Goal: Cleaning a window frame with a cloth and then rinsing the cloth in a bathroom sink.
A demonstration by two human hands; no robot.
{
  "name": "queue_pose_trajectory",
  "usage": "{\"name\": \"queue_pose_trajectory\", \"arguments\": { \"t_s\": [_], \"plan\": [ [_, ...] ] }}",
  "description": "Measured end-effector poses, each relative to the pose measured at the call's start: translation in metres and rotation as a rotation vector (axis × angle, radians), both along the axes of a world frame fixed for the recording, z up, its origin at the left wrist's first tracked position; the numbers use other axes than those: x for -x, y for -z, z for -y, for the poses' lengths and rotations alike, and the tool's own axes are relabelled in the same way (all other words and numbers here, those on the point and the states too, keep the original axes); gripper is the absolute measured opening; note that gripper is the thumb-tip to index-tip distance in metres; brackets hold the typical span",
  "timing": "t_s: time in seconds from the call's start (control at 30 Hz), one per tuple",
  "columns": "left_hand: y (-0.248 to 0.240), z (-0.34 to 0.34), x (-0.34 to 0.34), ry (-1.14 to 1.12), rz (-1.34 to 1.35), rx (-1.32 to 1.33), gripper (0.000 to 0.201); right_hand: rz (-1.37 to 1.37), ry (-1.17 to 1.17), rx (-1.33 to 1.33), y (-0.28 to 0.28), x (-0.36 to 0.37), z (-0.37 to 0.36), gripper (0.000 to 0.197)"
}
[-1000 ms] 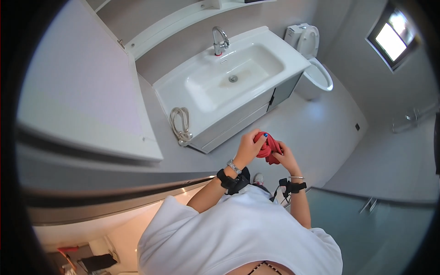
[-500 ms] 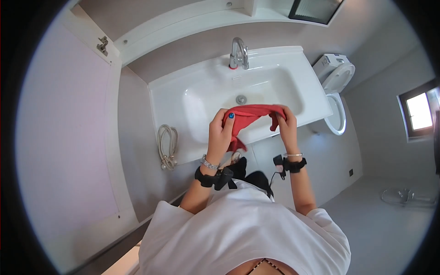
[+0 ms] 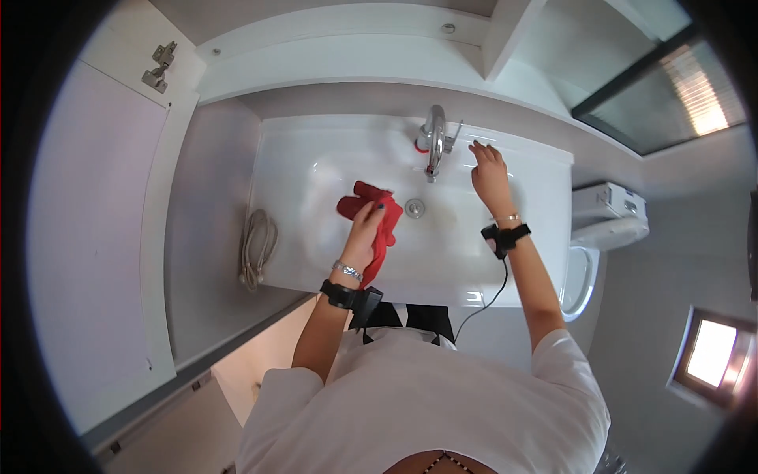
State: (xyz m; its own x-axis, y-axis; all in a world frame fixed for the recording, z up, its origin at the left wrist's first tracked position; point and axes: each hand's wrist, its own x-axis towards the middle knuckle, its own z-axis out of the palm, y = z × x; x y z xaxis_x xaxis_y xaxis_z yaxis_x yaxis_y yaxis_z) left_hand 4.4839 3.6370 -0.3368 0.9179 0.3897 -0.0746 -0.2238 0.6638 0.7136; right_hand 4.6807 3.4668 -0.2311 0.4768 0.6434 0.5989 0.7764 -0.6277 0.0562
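A bunched red cloth (image 3: 383,229) hangs from my left hand (image 3: 365,235), which is closed round it above the left part of the white sink basin (image 3: 316,245). One end of the cloth drops toward my wrist. My right hand (image 3: 490,180) reaches over the right part of the basin, fingers stretched out toward the lever of the chrome faucet (image 3: 436,142). Its fingertips are close to the lever, apparently not touching it. No water shows under the spout. The round metal drain (image 3: 414,208) lies between my two hands.
A coiled pale hose (image 3: 257,249) lies at the sink's left end. Above the back edge runs a white cabinet shelf (image 3: 339,59), with an open cabinet door (image 3: 95,237) at left. A toilet (image 3: 580,276) stands to the right. A cable hangs from my right wristband (image 3: 505,237).
My right hand has let go of the cloth and moved forward toward the faucet lever. My left hand has carried the cloth to the left over the basin. The view has shifted.
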Motion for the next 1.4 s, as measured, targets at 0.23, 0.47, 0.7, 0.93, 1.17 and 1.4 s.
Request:
{"name": "queue_pose_trajectory", "arguments": {
  "t_s": [0.23,0.47,0.7,0.93,1.17,1.4],
  "plan": [
    [-0.017,0.019,0.155,0.022,0.184,0.233,0.047,0.359,-0.029,0.344,-0.025,0.123,-0.053,0.035],
    [-0.082,-0.045,0.417,-0.19,-0.054,0.31,0.05,-0.007,-0.001,0.364,-0.033,0.393,-0.14,0.034],
    [-0.221,0.044,-0.018,-0.181,-0.218,0.286,0.057,-0.904,-0.153,-0.116,-0.118,0.002,-0.001,0.04],
    [-0.237,0.071,-0.134,-0.038,-0.154,0.262,0.064,-2.382,-0.156,-0.617,-0.11,-0.011,0.037,0.043],
    [-0.226,0.089,-0.182,-0.033,-0.298,-0.312,0.062,-2.085,-0.145,-0.758,-0.126,-0.056,0.049,0.019],
    [-0.227,0.071,-0.203,-0.011,-0.438,-0.651,0.051,-1.741,-0.054,-0.836,-0.168,-0.131,0.094,0.014]
  ]
}}
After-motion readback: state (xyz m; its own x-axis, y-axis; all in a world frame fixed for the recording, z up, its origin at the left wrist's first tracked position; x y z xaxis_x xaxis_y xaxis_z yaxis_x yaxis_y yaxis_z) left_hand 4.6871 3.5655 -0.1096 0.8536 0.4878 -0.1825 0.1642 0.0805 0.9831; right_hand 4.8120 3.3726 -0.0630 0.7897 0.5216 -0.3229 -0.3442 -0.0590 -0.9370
